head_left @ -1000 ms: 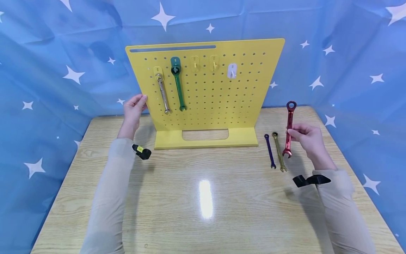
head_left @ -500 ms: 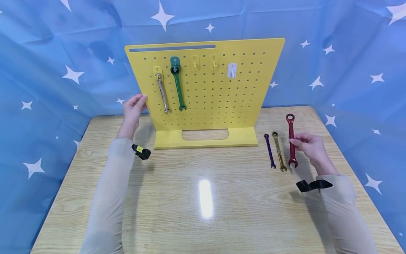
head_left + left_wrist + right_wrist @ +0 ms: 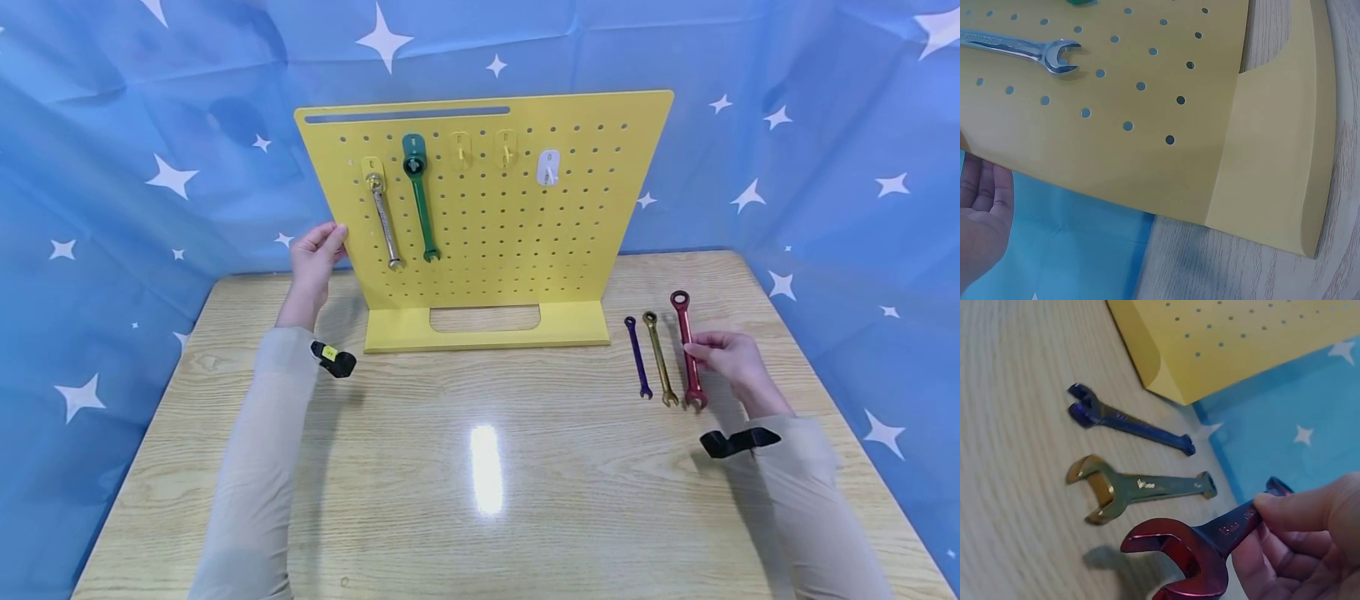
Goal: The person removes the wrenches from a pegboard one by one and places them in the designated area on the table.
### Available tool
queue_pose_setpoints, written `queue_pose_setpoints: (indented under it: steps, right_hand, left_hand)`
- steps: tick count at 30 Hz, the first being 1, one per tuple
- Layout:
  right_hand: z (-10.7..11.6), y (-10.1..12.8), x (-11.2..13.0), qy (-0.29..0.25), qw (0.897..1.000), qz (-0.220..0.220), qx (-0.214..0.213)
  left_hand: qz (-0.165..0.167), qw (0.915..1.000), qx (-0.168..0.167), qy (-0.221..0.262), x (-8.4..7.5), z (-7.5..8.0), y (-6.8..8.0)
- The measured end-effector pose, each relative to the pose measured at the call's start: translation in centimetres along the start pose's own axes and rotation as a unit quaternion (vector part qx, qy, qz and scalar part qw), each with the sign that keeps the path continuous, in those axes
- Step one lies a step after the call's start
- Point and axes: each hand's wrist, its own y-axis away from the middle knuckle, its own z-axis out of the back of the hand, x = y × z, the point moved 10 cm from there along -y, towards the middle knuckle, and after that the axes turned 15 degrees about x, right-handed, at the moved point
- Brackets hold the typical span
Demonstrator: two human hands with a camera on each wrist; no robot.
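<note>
My right hand (image 3: 727,360) pinches a red combination wrench (image 3: 685,329) by its shaft, just over the table at the right. In the right wrist view its open jaw faces the camera and a shadow lies below it. Left of it on the table lie a gold wrench (image 3: 659,354) and a smaller purple wrench (image 3: 637,354). My left hand (image 3: 313,260) grips the left edge of a yellow pegboard (image 3: 487,242) between thumb and fingers. A silver wrench (image 3: 386,221) and a green wrench (image 3: 422,204) hang from hooks on the board.
Two yellow hooks (image 3: 462,151) and a white hook (image 3: 548,168) on the board hold nothing. The board's foot (image 3: 397,331) stands on the wooden table (image 3: 420,467). A blue cloth with white stars (image 3: 750,75) hangs behind and at both sides.
My right hand has lowered the red wrench toward the table, beside the gold one, bringing it closer to the camera side. The left hand has stayed at the board's edge.
</note>
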Motion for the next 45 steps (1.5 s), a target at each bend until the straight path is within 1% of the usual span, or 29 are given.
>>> queue_pose_setpoints:
  steps: [4, 5, 9, 11, 14, 17, 24, 30, 35, 39, 43, 45]
  right_hand:
    - [0.1, -0.6, -1.7, -0.037, 0.999, -0.023, 0.007]
    - [0.0, -0.7, -1.7, -0.039, 0.999, -0.021, 0.009]
    - [-0.2, -0.4, -1.2, -0.019, 1.0, -0.013, 0.011]
    - [-0.5, -0.3, -0.8, 0.005, 1.0, -0.015, 0.017]
    - [-0.8, -0.2, -0.8, 0.029, 0.999, -0.038, 0.02]
    - [-0.9, -0.2, -1.0, 0.046, 0.997, -0.051, 0.027]
    - [-1.0, -0.5, -1.4, 0.053, 0.996, -0.069, 0.034]
    - [-1.1, -0.7, -1.3, 0.062, 0.994, -0.078, 0.045]
    - [-1.0, -0.8, -1.5, 0.06, 0.994, -0.084, 0.043]
    - [-0.9, -0.8, -1.5, 0.073, 0.992, -0.091, 0.038]
    - [-0.7, -0.8, -1.3, 0.106, 0.988, -0.102, 0.038]
    - [-0.5, -0.8, -1.1, 0.135, 0.985, -0.105, 0.037]
  left_hand:
    - [-0.001, 1.0, 0.0, 0.002, 0.0, 0.0, 0.0]
    - [-0.002, 1.0, 0.0, 0.004, 0.0, 0.0, -0.1]
    - [-0.007, 1.0, 0.001, 0.005, 0.0, 0.0, -0.1]
    - [-0.009, 0.9999, 0.002, 0.008, 0.0, 0.0, -0.1]
    - [-0.01, 0.9999, 0.003, 0.01, 0.0, 0.1, -0.2]
    - [-0.009, 0.9999, 0.005, 0.009, 0.1, 0.1, -0.1]
    - [-0.014, 0.9998, 0.01, 0.008, 0.0, 0.1, -0.1]
    - [-0.013, 0.9999, 0.002, 0.008, 0.2, 0.2, -0.4]
    - [-0.011, 0.9999, 0.0, 0.008, 0.3, 0.3, -0.4]
    - [-0.009, 0.9999, -0.001, 0.007, 0.3, 0.3, -0.4]
    - [-0.007, 1.0, -0.001, 0.002, 0.3, 0.3, -0.4]
    - [-0.006, 1.0, -0.001, 0.001, 0.3, 0.3, -0.4]
